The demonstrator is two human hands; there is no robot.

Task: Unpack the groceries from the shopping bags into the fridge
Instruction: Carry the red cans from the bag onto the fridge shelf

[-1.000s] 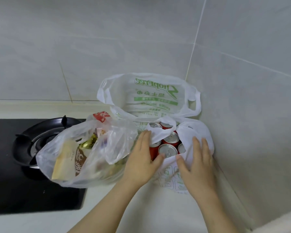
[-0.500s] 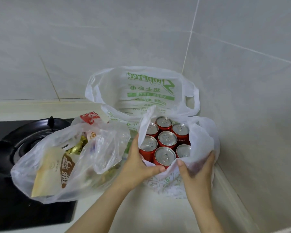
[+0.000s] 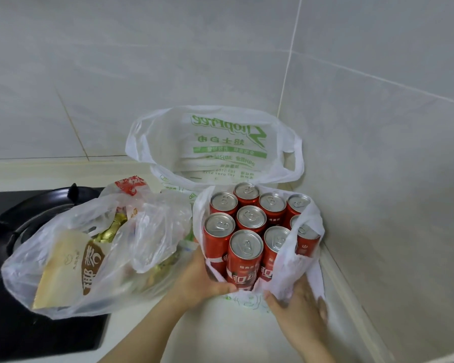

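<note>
Red cans (image 3: 250,218), bag (image 3: 286,268) gripped between hands (image 3: 202,281) (image 3: 298,306)

close head view, down onto counter (image 3: 220,334)

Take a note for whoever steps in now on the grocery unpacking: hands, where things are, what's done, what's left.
The left hand and right hand each grip pulled-down plastic of the can bag.
The red cans stand upright inside, tops exposed.
The snack bag lies partly over the stove; the printed bag stands behind.
Done: can bag opened.
Left: everything to the fridge, not in view.
</note>
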